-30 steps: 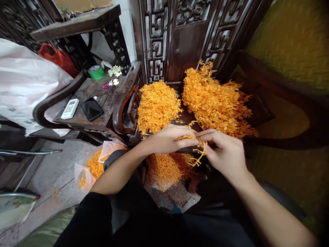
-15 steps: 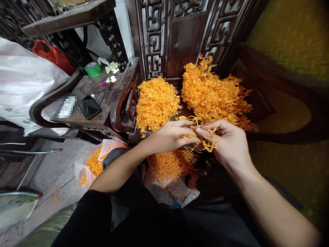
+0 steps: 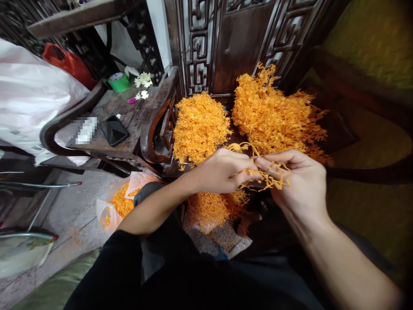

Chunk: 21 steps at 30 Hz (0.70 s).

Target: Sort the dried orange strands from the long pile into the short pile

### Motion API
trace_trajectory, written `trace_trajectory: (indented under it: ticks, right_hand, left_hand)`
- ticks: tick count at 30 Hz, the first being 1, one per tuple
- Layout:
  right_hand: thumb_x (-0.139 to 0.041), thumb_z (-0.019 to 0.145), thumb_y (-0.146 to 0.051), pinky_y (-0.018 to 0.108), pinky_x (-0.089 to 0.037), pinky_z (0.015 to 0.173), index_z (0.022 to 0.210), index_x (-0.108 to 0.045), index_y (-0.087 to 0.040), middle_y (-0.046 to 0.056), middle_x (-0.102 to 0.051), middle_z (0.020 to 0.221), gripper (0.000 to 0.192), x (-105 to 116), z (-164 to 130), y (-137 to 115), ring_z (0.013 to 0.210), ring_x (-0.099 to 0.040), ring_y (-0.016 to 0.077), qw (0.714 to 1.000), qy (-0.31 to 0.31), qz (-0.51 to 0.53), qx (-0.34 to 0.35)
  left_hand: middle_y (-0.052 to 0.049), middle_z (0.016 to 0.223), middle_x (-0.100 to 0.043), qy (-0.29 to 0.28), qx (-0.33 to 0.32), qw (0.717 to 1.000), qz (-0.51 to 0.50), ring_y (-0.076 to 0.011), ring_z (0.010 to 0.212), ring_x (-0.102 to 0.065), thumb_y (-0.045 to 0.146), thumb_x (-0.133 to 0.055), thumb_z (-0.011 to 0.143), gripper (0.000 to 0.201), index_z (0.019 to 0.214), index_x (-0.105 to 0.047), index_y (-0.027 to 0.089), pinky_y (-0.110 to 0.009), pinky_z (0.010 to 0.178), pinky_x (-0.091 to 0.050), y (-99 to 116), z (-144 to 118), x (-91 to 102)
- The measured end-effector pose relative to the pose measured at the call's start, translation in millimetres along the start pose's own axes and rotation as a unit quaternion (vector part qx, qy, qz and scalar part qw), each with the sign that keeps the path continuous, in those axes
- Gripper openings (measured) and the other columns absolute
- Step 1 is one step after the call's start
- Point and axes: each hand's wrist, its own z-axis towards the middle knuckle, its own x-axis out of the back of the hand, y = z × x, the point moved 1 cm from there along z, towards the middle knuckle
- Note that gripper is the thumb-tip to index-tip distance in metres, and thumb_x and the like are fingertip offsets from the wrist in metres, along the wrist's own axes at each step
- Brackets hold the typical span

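Observation:
My left hand [image 3: 222,171] and my right hand [image 3: 298,183] meet over the front of a dark wooden chair seat [image 3: 230,140], both pinching the same orange branched sprig [image 3: 267,176]. Its thin stems spread across my right palm. Behind the hands lie two orange heaps: a fine loose pile [image 3: 198,125] on the left and a pile of longer branched sprigs [image 3: 277,116] on the right. Below my hands, more orange pieces fill a clear bag [image 3: 209,213] on the floor.
A second bag of orange bits [image 3: 118,206] sits on the floor at the left. A wooden side table [image 3: 129,125] holds a black phone [image 3: 115,130], a white remote, green tape [image 3: 119,82] and small white flowers. A big white bag [image 3: 29,99] lies far left.
My right hand has turned palm up and drawn slightly right, with the sprig spread over it. The view has shifted a little; the heaps have not moved.

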Motion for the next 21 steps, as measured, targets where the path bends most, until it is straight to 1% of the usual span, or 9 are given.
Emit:
trace_trajectory:
  ticks: [3, 5, 7, 9, 12, 14, 16, 19, 21]
  right_hand:
    - [-0.099, 0.046, -0.017, 0.030, -0.051, 0.057, 0.061, -0.069, -0.018, 0.001, -0.068, 0.065, 0.034, 21, 34, -5, 0.060, -0.062, 0.0144, 0.981, 0.172, 0.056, 0.074]
    - [-0.100, 0.045, -0.014, 0.031, -0.050, 0.060, 0.057, -0.063, -0.019, -0.001, -0.065, 0.064, 0.040, 33, 50, -8, 0.061, -0.061, 0.0136, 0.958, 0.241, 0.066, 0.140]
    - [-0.103, 0.040, -0.022, 0.033, -0.050, 0.061, 0.062, -0.067, -0.018, 0.001, -0.066, 0.065, 0.042, 36, 52, -9, 0.062, -0.062, 0.0152, 0.967, 0.207, 0.053, 0.135]
    - [-0.103, 0.037, -0.027, 0.031, -0.049, 0.059, 0.065, -0.070, -0.017, 0.002, -0.067, 0.065, 0.045, 27, 41, -8, 0.060, -0.061, 0.0143, 0.985, 0.134, 0.033, 0.105]
    - [-0.102, 0.042, -0.028, 0.027, -0.046, 0.058, 0.066, -0.072, -0.017, 0.001, -0.067, 0.065, 0.040, 10, 19, -5, 0.057, -0.059, 0.0108, 0.998, 0.027, 0.000, 0.048]
    - [-0.100, 0.045, -0.026, 0.027, -0.048, 0.061, 0.067, -0.073, -0.017, 0.001, -0.070, 0.067, 0.036, 3, 11, -3, 0.060, -0.061, 0.0112, 1.000, -0.016, -0.008, 0.011]
    - [-0.099, 0.048, -0.025, 0.027, -0.049, 0.063, 0.067, -0.073, -0.018, 0.002, -0.072, 0.070, 0.033, 3, 10, -1, 0.064, -0.064, 0.0120, 0.999, -0.040, -0.007, -0.021]
    - [-0.098, 0.052, -0.023, 0.025, -0.048, 0.062, 0.069, -0.074, -0.019, 0.002, -0.071, 0.069, 0.029, 8, 13, 2, 0.064, -0.063, 0.0111, 0.995, -0.072, 0.000, -0.063]
    - [-0.096, 0.057, -0.024, 0.025, -0.048, 0.062, 0.079, -0.079, -0.021, 0.002, -0.071, 0.072, 0.028, 11, 14, 3, 0.067, -0.065, 0.0122, 0.993, -0.093, 0.005, -0.079]
  left_hand:
    - [-0.004, 0.086, -0.076, -0.029, -0.042, 0.995, -0.082, -0.0110, 0.081, -0.071, 0.030, -0.056, 0.101, 0.025, 0.087, -0.073, 0.019, -0.022, 0.078, -0.051, 2, -3, 14.5]
    - [-0.004, 0.092, -0.078, 0.026, -0.008, 0.998, -0.063, -0.0122, 0.088, -0.072, 0.032, -0.055, 0.102, 0.026, 0.089, -0.074, 0.020, -0.024, 0.083, -0.052, -18, -4, 29.7]
    - [-0.006, 0.091, -0.077, 0.141, 0.105, 0.983, 0.048, -0.0151, 0.087, -0.071, 0.037, -0.056, 0.101, 0.029, 0.089, -0.074, 0.018, -0.028, 0.083, -0.052, -57, -5, 47.0]
    - [-0.009, 0.093, -0.077, 0.222, 0.244, 0.929, 0.171, -0.0189, 0.089, -0.070, 0.034, -0.050, 0.102, 0.032, 0.095, -0.074, 0.015, -0.033, 0.087, -0.051, -104, -7, 60.8]
    - [-0.015, 0.118, -0.075, 0.191, 0.368, 0.873, 0.257, -0.0252, 0.108, -0.069, 0.021, -0.052, 0.096, 0.038, 0.131, -0.066, 0.015, -0.038, 0.099, -0.048, -158, -13, 66.0]
    - [-0.018, 0.124, -0.072, 0.154, 0.420, 0.846, 0.289, -0.0296, 0.116, -0.066, 0.019, -0.053, 0.093, 0.051, 0.143, -0.055, 0.014, -0.043, 0.104, -0.046, -174, -16, 60.9]
    - [-0.019, 0.128, -0.069, 0.137, 0.438, 0.830, 0.317, -0.0326, 0.124, -0.061, 0.019, -0.051, 0.092, 0.047, 0.138, -0.057, 0.014, -0.049, 0.108, -0.044, -178, -19, 52.9]
    - [-0.018, 0.146, -0.057, 0.135, 0.434, 0.823, 0.340, -0.0343, 0.139, -0.048, 0.020, -0.051, 0.090, 0.040, 0.129, -0.063, 0.017, -0.053, 0.114, -0.038, -179, -20, 42.3]
    - [-0.018, 0.162, -0.041, 0.121, 0.443, 0.824, 0.332, -0.0357, 0.151, -0.034, 0.020, -0.054, 0.087, 0.051, 0.138, -0.058, 0.017, -0.057, 0.119, -0.031, -183, -20, 39.1]
